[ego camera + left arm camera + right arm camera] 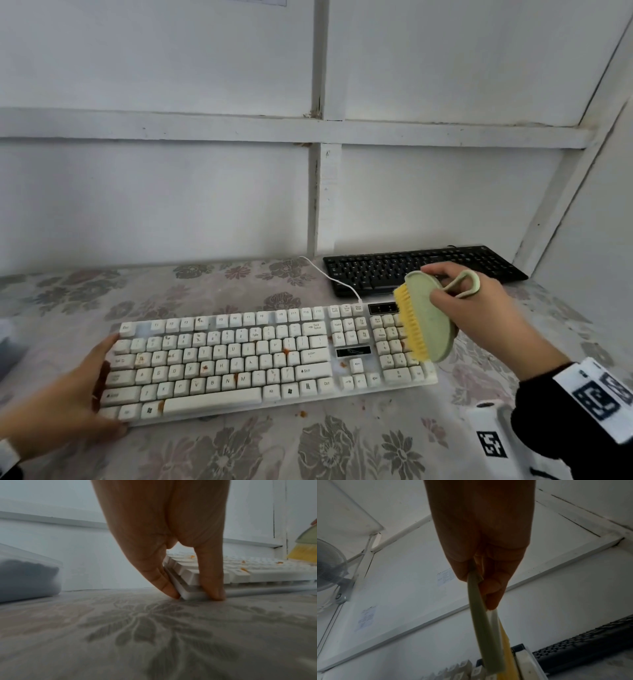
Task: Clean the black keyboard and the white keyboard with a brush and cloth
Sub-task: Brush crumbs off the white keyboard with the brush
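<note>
Grey fan (327, 563) shows only from right wrist.

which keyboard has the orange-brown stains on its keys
The white keyboard, nearest the person, with the left hand at its end; the black keyboard by the wall shows no such stains.
</note>
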`<state>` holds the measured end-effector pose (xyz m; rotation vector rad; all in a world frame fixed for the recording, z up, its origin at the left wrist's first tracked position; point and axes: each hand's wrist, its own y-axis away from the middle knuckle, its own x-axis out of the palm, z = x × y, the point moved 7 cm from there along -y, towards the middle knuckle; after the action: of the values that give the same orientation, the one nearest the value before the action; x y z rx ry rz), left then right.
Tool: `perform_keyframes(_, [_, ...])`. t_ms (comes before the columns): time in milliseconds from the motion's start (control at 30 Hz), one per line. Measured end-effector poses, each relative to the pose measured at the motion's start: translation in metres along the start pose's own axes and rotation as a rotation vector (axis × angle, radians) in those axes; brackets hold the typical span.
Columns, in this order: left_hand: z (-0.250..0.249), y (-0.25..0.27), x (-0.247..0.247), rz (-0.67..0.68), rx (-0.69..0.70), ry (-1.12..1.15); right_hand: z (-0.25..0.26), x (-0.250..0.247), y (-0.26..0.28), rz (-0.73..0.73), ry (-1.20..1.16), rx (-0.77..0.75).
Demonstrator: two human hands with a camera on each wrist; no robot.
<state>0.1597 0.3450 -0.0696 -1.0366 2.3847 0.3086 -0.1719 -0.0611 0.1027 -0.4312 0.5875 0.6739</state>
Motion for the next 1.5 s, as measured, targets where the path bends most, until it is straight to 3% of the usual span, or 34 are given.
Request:
perform_keyframes(233, [0.016, -0.011, -0.003, 0.125, 0.006, -0.045, -0.031, 0.005, 0.036, 0.072, 0.007, 0.062])
perform_keyframes(367, [0.019, -0.008, 0.004, 0.096, -0.033, -0.22, -0.023, -0.006, 0.038, 0.106, 0.004, 0.08])
perform_keyframes(467, [0.017, -0.005, 0.002, 0.032, -0.046, -0.291, -0.003, -0.019, 0.028, 0.023, -0.043, 0.006])
perform_keyframes(600, [0.018, -0.009, 0.0, 0.108, -0.025, -0.106, 0.013, -0.012, 0.007, -0.025, -0.076, -0.061])
perform_keyframes(733, [0.011, -0.008, -0.002, 0.057, 0.003, -0.008, 0.011, 0.006, -0.001, 0.024, -0.037, -0.045])
perform_keyframes(1000, [-0.004, -0.002, 0.002, 0.02, 0.033, 0.032, -0.014, 0.019, 0.037, 0.158, -0.004, 0.029])
perform_keyframes(1267, [0.048, -0.023, -0.005, 0.066, -0.058, 0.002, 0.015, -0.005, 0.006, -0.054, -0.1, -0.072])
perform_keyframes(1500, [0.046, -0.024, -0.005, 0.069, -0.024, 0.03, -0.017, 0.024, 0.03, 0.121, -0.021, 0.03])
